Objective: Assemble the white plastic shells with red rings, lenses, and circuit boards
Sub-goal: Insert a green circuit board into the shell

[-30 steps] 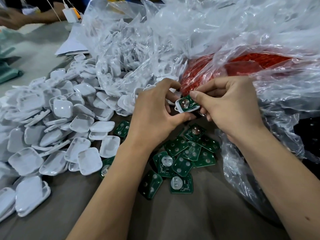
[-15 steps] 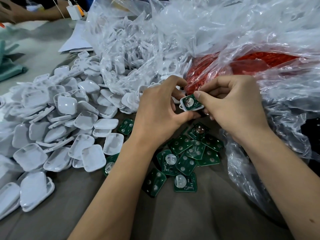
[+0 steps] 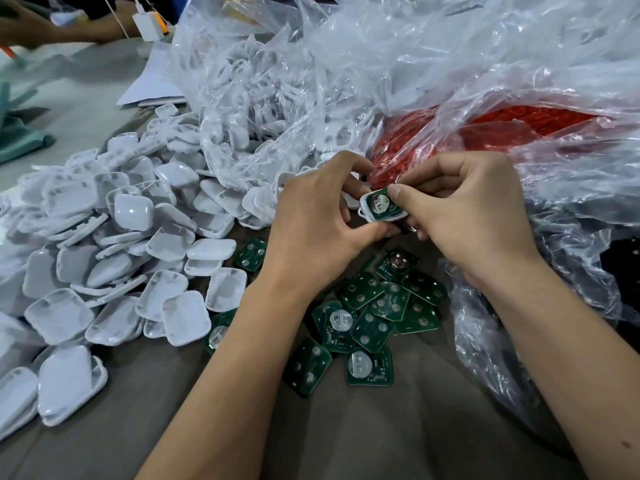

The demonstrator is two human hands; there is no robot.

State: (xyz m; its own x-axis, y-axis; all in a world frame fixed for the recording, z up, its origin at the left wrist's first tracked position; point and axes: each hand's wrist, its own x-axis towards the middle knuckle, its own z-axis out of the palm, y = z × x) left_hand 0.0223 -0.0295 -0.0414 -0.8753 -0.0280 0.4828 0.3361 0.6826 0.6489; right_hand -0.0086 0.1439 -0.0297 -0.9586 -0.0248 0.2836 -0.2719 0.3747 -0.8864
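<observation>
Pinching the white shell (image 3: 372,210) between left hand (image 3: 318,223) and right hand (image 3: 464,216), above the loose circuit boards (image 3: 367,306) on the counter (image 3: 398,427). Pressing its green board (image 3: 381,204) down by thumb; probably best keeping it level, pushing each corner evenly.

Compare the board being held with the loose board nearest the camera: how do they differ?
The held board sits inside a white shell, gripped by the left hand and right hand; the nearest loose board lies bare on the table, untouched. Both are green, round silver part facing up.
</observation>
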